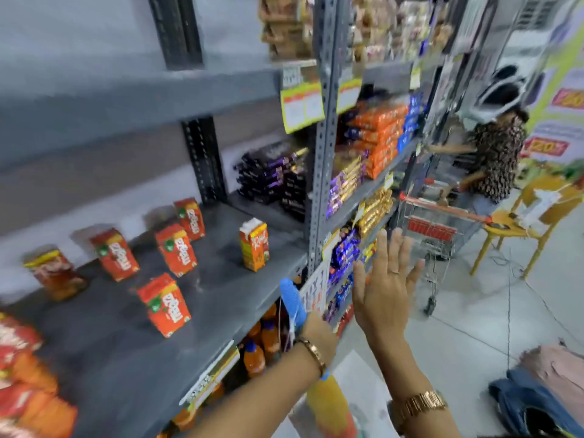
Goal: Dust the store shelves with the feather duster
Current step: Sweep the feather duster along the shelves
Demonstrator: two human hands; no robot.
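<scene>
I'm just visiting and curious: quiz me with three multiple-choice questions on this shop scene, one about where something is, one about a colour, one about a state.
1. Where is the shopping cart?
A. in the aisle, right of the shelves
B. on the top shelf
C. behind the juice cartons

2. What colour is the duster handle?
A. black
B. blue
C. white

3. How is the right hand?
A. closed in a fist
B. gripping a carton
C. open, fingers spread

Answers:
1. A, it stands on the floor beside the far shelf unit.
2. B, the blue handle sticks up from the left hand.
3. C, the palm faces outward, holding nothing.
</scene>
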